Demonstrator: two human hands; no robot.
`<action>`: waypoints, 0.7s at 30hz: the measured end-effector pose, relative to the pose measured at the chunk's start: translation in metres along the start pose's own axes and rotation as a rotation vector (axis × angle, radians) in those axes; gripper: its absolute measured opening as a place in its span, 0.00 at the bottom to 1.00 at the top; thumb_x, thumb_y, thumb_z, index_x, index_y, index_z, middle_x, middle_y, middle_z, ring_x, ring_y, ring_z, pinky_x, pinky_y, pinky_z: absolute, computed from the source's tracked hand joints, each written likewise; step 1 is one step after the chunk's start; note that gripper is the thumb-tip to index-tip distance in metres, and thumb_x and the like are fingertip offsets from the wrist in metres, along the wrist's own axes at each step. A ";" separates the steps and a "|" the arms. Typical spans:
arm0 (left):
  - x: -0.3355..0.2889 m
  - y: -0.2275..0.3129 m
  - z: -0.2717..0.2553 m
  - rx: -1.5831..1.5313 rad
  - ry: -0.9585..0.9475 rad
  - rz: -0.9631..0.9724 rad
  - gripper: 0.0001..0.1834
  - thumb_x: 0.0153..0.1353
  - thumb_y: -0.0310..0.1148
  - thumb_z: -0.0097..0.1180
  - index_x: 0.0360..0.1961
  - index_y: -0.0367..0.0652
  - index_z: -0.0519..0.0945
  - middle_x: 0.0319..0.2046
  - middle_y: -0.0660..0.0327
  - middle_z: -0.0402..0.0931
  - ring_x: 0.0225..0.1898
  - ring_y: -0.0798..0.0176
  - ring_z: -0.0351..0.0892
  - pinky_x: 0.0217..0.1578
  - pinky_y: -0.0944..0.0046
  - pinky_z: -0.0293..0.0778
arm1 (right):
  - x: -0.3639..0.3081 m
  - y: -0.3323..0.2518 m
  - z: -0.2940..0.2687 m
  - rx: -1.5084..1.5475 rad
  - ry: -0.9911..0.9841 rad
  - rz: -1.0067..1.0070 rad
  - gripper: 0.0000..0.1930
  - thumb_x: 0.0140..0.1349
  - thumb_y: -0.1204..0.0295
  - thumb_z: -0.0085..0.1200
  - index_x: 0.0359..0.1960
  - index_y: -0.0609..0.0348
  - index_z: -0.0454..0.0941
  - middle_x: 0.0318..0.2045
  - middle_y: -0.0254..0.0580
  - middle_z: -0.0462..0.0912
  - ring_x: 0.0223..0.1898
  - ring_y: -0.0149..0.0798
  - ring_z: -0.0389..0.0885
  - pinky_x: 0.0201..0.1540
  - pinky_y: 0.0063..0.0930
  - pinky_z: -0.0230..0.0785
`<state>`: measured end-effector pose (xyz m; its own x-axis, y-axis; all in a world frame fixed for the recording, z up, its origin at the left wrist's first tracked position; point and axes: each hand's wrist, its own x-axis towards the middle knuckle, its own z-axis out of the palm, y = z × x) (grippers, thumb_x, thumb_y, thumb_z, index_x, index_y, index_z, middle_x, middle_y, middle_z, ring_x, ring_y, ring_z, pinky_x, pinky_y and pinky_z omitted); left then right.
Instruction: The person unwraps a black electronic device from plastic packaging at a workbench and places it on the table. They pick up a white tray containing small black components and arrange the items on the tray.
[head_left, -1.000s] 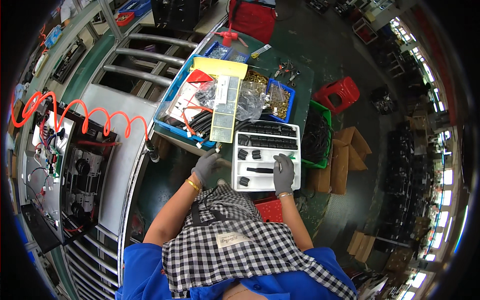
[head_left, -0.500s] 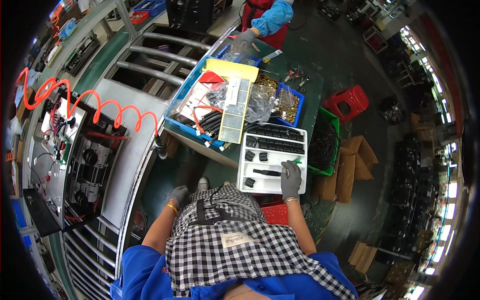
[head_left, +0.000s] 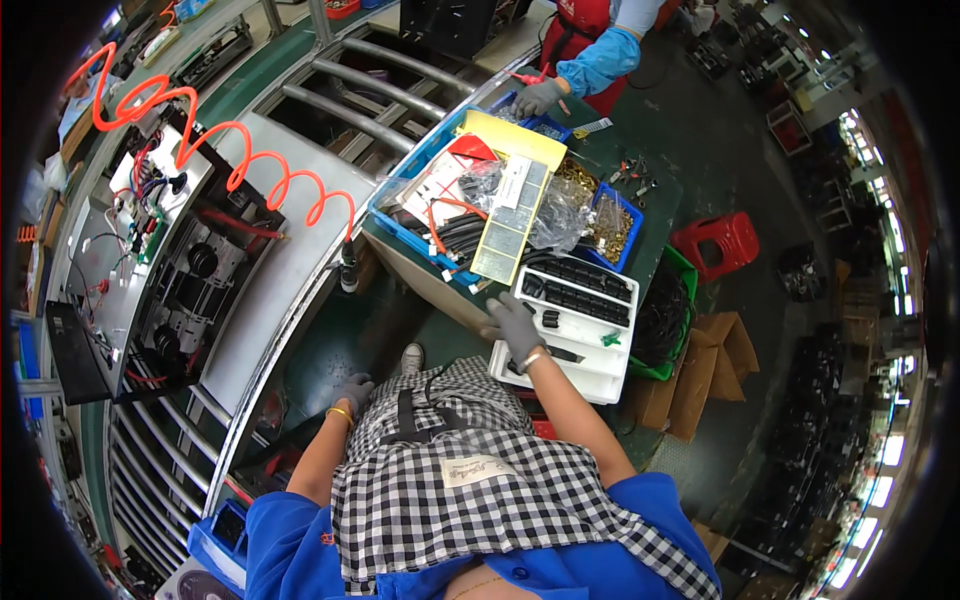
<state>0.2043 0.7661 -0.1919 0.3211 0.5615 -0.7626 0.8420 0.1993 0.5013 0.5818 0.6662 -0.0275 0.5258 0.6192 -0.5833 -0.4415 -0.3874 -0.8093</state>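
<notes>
Fingers of the gloved right hand [head_left: 515, 325] spread over the white tray [head_left: 590, 372] of black parts.

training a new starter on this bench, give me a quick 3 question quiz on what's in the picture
1. True or false: the right hand rests on the white tray.
2. Where is the left hand? A) in the blue bin B) down by the lap, holding nothing
3. What colour is the coiled hose?

Key: 1 true; 2 B; 3 orange-red.
</notes>
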 end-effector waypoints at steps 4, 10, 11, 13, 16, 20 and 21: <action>-0.017 0.017 0.007 0.072 0.007 0.073 0.26 0.58 0.44 0.52 0.56 0.42 0.79 0.52 0.46 0.79 0.54 0.49 0.79 0.56 0.58 0.73 | 0.047 0.022 0.018 0.281 -0.064 0.198 0.20 0.67 0.63 0.55 0.53 0.63 0.71 0.41 0.44 0.80 0.32 0.35 0.82 0.33 0.27 0.81; -0.032 0.003 0.001 0.023 0.048 -0.028 0.26 0.60 0.44 0.51 0.57 0.44 0.79 0.56 0.48 0.77 0.60 0.47 0.74 0.61 0.58 0.68 | 0.045 -0.009 0.012 0.209 -0.115 0.169 0.10 0.67 0.64 0.53 0.42 0.56 0.75 0.30 0.36 0.79 0.30 0.33 0.80 0.32 0.27 0.77; -0.031 -0.006 0.001 0.005 0.056 -0.044 0.26 0.60 0.44 0.51 0.57 0.44 0.79 0.56 0.48 0.77 0.60 0.48 0.74 0.61 0.58 0.68 | 0.040 -0.019 0.009 0.195 -0.133 0.154 0.09 0.67 0.65 0.52 0.42 0.56 0.75 0.29 0.36 0.79 0.29 0.33 0.80 0.31 0.27 0.77; -0.029 -0.018 0.001 -0.001 0.043 -0.076 0.26 0.60 0.45 0.52 0.57 0.44 0.78 0.57 0.48 0.77 0.61 0.48 0.74 0.61 0.58 0.68 | 0.028 -0.041 -0.001 0.067 -0.133 0.008 0.10 0.67 0.65 0.52 0.42 0.57 0.75 0.28 0.34 0.79 0.27 0.30 0.79 0.29 0.23 0.76; -0.035 -0.023 -0.001 0.001 0.024 -0.118 0.26 0.60 0.45 0.52 0.57 0.45 0.78 0.56 0.48 0.77 0.60 0.48 0.75 0.60 0.59 0.68 | 0.021 -0.073 -0.014 -0.059 -0.096 -0.144 0.11 0.67 0.65 0.53 0.44 0.58 0.75 0.29 0.33 0.79 0.25 0.28 0.79 0.28 0.20 0.75; -0.041 -0.014 -0.003 0.042 0.029 -0.122 0.26 0.60 0.45 0.52 0.57 0.44 0.79 0.56 0.48 0.77 0.60 0.49 0.75 0.60 0.59 0.68 | 0.024 -0.084 -0.023 -0.142 -0.072 -0.205 0.09 0.66 0.67 0.54 0.43 0.57 0.77 0.29 0.32 0.79 0.28 0.26 0.79 0.28 0.23 0.75; -0.041 -0.011 -0.003 0.055 0.030 -0.103 0.26 0.60 0.45 0.52 0.57 0.44 0.79 0.56 0.48 0.77 0.60 0.48 0.75 0.60 0.58 0.68 | 0.024 -0.084 -0.024 -0.173 -0.066 -0.213 0.09 0.65 0.67 0.54 0.43 0.57 0.77 0.29 0.31 0.79 0.29 0.26 0.79 0.29 0.24 0.76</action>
<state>0.1805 0.7436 -0.1646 0.2195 0.5641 -0.7960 0.8927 0.2129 0.3971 0.6483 0.6972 0.0246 0.5425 0.7403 -0.3971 -0.1923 -0.3507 -0.9165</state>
